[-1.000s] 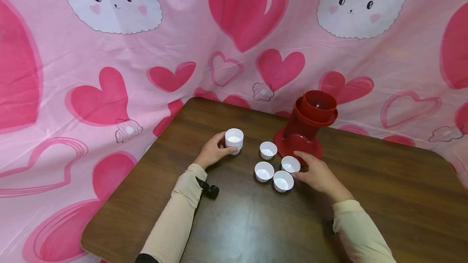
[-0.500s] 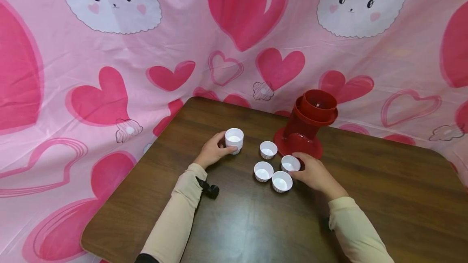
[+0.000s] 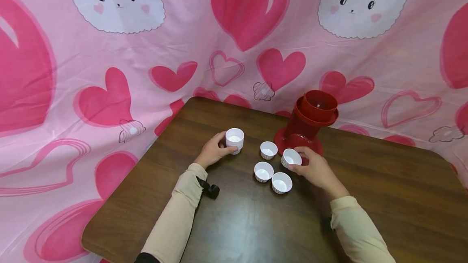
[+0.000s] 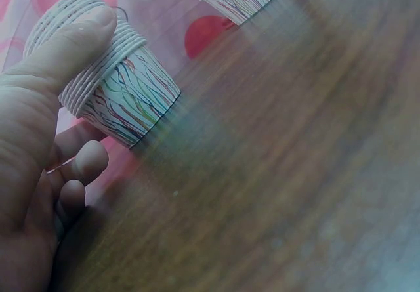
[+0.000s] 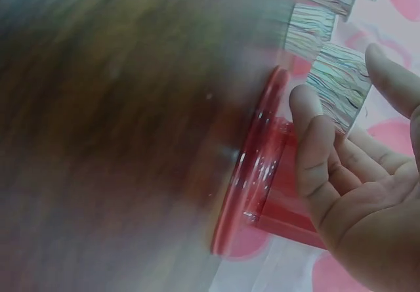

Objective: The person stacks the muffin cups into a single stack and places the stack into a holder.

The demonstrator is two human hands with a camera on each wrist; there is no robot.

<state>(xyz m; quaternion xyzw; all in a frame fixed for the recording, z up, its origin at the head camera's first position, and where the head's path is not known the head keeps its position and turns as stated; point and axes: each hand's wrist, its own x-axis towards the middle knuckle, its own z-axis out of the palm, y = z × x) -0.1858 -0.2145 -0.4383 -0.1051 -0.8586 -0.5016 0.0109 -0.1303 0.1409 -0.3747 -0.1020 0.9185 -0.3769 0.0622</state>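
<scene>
In the head view my left hand (image 3: 213, 151) holds a stack of nested white paper cups (image 3: 234, 143) above the left part of the table. The left wrist view shows the thumb over the stacked rims and wavy coloured lines on the lowest cup (image 4: 141, 95). My right hand (image 3: 316, 170) grips a single paper cup (image 3: 291, 159) between thumb and fingers, raised a little and slightly tilted. That cup's striped side (image 5: 338, 82) shows in the right wrist view. Three more paper cups stand upright between the hands: a back one (image 3: 268, 150), a left one (image 3: 263, 172) and a front one (image 3: 281, 183).
A red plastic stand (image 3: 304, 127) with a round base and a cylindrical top rises just behind my right hand. The brown wooden table (image 3: 234, 222) has rounded corners. A pink cloth with hearts (image 3: 157, 44) hangs along its back and left sides.
My right hand has closed on the nearest cup and lifted it slightly from its place among the others. The front cup has shifted slightly left. The left hand has stayed at its stack.
</scene>
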